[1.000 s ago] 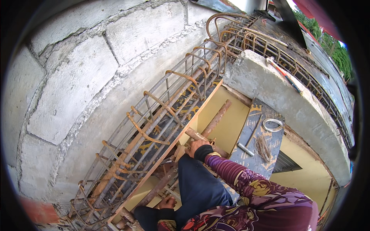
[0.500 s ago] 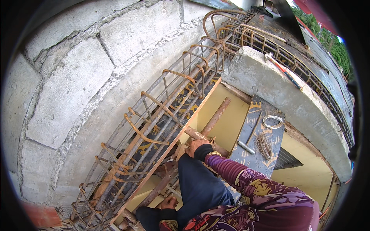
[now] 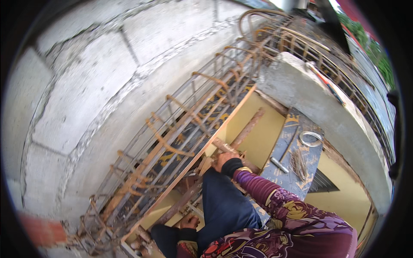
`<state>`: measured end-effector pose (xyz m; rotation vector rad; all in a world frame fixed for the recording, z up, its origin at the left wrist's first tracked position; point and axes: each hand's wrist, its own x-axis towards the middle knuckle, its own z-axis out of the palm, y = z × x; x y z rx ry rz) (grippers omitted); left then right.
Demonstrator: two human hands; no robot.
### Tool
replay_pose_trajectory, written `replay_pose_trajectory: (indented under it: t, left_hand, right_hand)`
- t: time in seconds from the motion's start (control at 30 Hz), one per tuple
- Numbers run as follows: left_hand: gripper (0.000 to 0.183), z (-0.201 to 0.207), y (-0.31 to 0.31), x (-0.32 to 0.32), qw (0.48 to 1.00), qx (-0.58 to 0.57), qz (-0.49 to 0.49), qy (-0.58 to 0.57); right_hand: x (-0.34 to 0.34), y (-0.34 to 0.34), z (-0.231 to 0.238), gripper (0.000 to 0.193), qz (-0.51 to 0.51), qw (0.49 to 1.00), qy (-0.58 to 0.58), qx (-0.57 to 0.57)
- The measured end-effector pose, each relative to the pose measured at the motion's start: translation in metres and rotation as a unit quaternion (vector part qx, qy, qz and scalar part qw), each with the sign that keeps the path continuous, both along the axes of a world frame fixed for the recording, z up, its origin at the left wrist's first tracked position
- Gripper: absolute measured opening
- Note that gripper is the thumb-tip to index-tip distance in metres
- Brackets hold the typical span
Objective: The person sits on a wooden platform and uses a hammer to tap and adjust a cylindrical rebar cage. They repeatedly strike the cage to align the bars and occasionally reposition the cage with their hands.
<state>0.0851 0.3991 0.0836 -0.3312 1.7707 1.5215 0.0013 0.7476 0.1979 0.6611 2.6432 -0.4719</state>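
Note:
My right hand is closed over a round brown pole, where it meets a piece of timber beside the formwork edge. The fingertips are partly hidden. Lower down, my left hand is curled beside my knee, close to another brown pole; whatever its fingers may hold is hidden. Just left of both hands runs a long rebar cage with bent stirrups, lying over a dark printed formwork board.
A dark board at the right carries a wire coil, a bundle of tie wires and a short metal tube. A hammer lies on the concrete ledge. A block wall rises at the left.
The whole scene has shifted slightly to the right and blurred as my head moves. Both hands keep nearly the same places against the poles.

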Motion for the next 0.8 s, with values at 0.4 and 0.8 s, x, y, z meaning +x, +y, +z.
replay_pose_trajectory:
  t: [0.4, 0.8]
  left_hand:
    - [0.019, 0.026, -0.002, 0.006, 0.963, -0.093, 0.114, 0.228]
    - [0.018, 0.222, -0.021, -0.07, 0.67, -0.146, 0.142, 0.714]
  right_hand:
    - [0.0, -0.016, -0.001, 0.047, -0.024, 0.997, 0.026, 0.063]
    - [-0.002, -0.014, -0.012, 0.049, -0.028, 0.994, 0.018, 0.106]
